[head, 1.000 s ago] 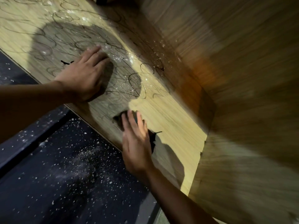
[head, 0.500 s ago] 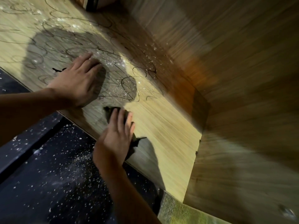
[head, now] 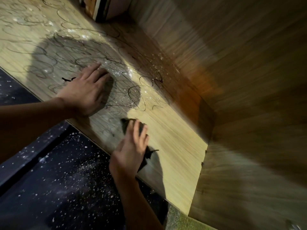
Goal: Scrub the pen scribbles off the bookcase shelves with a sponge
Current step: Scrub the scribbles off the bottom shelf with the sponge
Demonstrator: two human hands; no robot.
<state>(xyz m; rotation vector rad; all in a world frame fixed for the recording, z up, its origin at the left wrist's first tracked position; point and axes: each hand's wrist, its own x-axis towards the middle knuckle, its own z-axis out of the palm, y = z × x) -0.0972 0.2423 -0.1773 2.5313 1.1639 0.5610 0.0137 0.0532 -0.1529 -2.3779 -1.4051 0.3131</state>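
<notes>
Scribbles (head: pixel 93 63) covered the shelf (head: pixel 174 138) up and left of the sponge (head: pixel 127 125), its right end already bare. My right hand (head: pixel 131 151) pressed the dark sponge flat, fingers straight, near the front edge. My left hand (head: pixel 88 92) lay flat on the scribbles, bracing. Next stroke should run far-left; right hand nearer.

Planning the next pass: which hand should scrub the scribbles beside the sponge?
Right hand: it already presses the sponge beside those scribbles. Left hand lies flat, bracing on the shelf.
</notes>
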